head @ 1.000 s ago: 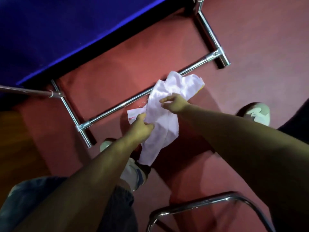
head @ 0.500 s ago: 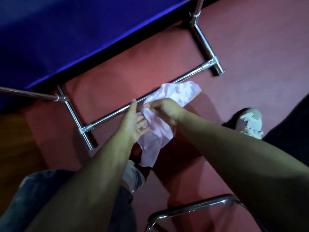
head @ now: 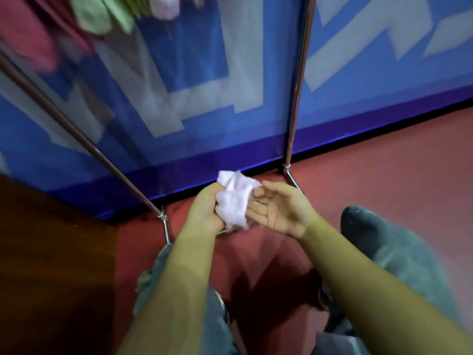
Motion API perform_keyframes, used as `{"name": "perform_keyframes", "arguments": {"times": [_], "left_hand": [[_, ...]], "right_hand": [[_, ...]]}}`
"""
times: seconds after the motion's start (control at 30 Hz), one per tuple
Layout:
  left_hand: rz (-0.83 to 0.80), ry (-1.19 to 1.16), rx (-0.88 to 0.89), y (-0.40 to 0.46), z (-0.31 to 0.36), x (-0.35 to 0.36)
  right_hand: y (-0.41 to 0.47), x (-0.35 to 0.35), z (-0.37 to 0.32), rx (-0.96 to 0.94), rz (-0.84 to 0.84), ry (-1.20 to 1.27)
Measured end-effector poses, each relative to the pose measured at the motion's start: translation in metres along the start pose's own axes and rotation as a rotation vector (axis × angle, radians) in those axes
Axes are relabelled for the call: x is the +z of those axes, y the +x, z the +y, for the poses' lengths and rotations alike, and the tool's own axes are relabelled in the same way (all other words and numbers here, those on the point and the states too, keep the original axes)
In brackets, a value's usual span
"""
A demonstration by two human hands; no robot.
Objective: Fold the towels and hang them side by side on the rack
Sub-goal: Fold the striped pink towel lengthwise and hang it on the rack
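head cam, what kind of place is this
Probably an indoor staged work area, not a home: red floor, a blue and grey patterned panel behind a metal clothes rack with towels hanging up top.

I see the towel [head: 234, 202] before the rack [head: 294, 119], between my hands. Left hand [head: 204, 213] grips it; right hand [head: 277, 213] lies just beside.

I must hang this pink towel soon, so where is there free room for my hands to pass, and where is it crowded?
Free: the gap between the rack's slanted left pole and upright right pole, above the pink towel gripped by the left hand; the right hand is open. Crowded: the top left, where blurred hanging towels bunch together.
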State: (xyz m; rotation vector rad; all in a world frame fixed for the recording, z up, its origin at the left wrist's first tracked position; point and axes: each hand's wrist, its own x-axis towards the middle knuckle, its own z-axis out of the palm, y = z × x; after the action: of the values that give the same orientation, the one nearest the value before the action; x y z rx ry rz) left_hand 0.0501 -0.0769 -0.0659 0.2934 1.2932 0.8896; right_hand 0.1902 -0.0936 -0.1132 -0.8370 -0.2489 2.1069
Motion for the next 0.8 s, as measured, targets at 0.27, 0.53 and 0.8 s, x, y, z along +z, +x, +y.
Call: {"name": "perform_keyframes", "arguments": {"times": [0.27, 0.53, 0.8], "left_hand": [[-0.323, 0.089, 0.430, -0.124, 0.051, 0.009], [-0.362, 0.458, 0.633, -0.166, 0.065, -0.005], [-0.136, 0.660, 0.643, -0.144, 0.063, -0.011]], "right_hand": [[-0.049, 0.061, -0.028, 0.048, 0.266, 0.133], [-0.075, 0.142, -0.062, -0.300, 0.159, -0.252], [-0.118, 0.180, -0.080, -0.576, -0.162, -0.293]]}}
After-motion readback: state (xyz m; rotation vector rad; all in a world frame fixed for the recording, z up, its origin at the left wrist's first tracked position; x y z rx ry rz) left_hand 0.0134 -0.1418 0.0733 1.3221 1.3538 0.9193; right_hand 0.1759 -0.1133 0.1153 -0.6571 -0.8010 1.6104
